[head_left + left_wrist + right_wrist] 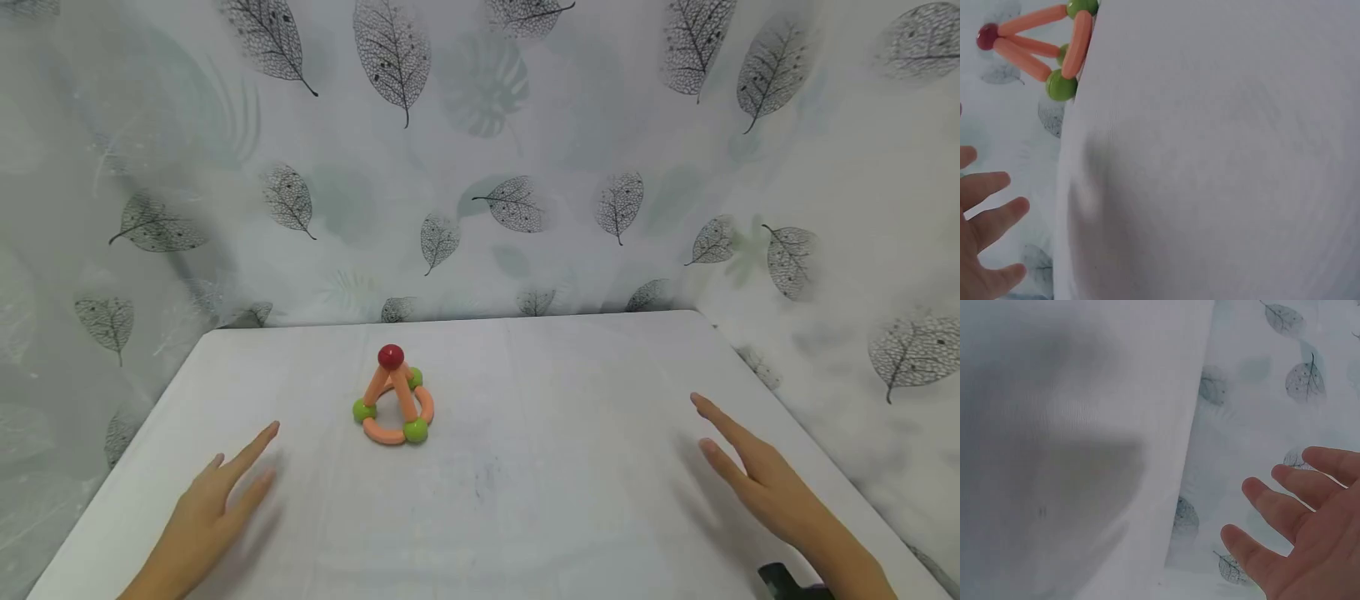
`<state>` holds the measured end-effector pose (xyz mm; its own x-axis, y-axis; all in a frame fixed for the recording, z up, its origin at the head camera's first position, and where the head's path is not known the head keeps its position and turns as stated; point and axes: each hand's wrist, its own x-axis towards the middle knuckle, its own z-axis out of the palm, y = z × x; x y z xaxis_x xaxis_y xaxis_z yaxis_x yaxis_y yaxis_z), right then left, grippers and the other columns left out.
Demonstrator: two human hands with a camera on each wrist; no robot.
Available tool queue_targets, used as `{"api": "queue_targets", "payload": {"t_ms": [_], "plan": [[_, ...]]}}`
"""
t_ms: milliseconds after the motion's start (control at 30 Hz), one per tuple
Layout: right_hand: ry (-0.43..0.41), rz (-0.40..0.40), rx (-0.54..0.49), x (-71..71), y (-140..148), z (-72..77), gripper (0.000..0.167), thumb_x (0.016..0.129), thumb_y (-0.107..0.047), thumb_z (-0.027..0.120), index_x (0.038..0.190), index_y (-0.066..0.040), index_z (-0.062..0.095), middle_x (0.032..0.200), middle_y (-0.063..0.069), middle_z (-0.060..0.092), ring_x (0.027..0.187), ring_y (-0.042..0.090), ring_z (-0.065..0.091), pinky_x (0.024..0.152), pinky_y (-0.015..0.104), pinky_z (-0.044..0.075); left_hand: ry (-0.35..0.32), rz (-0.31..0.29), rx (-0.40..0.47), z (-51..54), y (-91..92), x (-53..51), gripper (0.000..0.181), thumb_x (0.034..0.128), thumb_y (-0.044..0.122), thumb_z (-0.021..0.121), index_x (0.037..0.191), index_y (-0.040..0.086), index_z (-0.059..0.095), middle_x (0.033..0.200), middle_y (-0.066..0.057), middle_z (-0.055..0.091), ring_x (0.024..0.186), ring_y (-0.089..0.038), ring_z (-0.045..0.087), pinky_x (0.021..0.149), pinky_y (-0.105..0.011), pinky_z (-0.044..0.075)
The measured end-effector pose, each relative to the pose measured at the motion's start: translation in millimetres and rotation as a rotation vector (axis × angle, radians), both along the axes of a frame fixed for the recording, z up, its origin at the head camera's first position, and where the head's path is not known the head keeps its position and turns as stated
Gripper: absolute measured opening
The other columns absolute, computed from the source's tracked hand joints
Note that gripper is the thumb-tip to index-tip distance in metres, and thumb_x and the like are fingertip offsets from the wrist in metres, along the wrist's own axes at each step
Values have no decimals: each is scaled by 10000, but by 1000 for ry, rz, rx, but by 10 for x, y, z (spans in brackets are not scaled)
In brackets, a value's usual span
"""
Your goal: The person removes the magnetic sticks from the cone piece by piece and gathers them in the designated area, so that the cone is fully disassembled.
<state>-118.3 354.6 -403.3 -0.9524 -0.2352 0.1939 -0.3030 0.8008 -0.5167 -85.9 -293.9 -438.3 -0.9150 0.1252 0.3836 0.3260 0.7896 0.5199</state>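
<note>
On the white table stands a small pyramid-shaped toy point(384, 435) of orange rods, both straight and curved. Green balls join the rods at its base and a red ball point(391, 357) tops it. The left wrist view shows the same toy point(1025, 59) at the upper left. My left hand point(198, 517), fingers spread and straight, hovers to the left and front of the toy, apart from it. Far to the right, my right hand point(772, 483) is held over the table with extended fingers. Neither hand touches anything.
The white-covered table point(555, 467) reaches back to a leaf-printed curtain point(480, 150), which also runs along both sides. A black strap or device point(791, 581) sits at the right wrist. Faint dark marks show on the cloth near the middle.
</note>
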Motion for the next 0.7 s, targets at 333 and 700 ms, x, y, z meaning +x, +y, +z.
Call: {"api": "queue_targets", "payload": {"t_ms": [333, 700], "plan": [[-7, 42, -89, -12, -272, -101, 565, 1122, -200, 457, 1631, -383, 296, 1571, -44, 534, 1357, -168, 418, 951, 113, 435, -37, 13, 230, -1, 248, -106, 501, 1086, 163, 552, 1557, 310, 466, 1417, -46, 676, 1231, 210, 523, 1005, 34, 268], [-103, 194, -404, -190, -562, -234, 490, 1139, -132, 364, 1609, -269, 372, 1635, -61, 435, 1411, 0, 522, 1072, 52, 374, -110, -49, 551, -48, 448, -266, 406, 1110, 135, 480, 1511, 81, 508, 1432, 29, 655, 1284, 56, 587, 1026, -52, 423]]}}
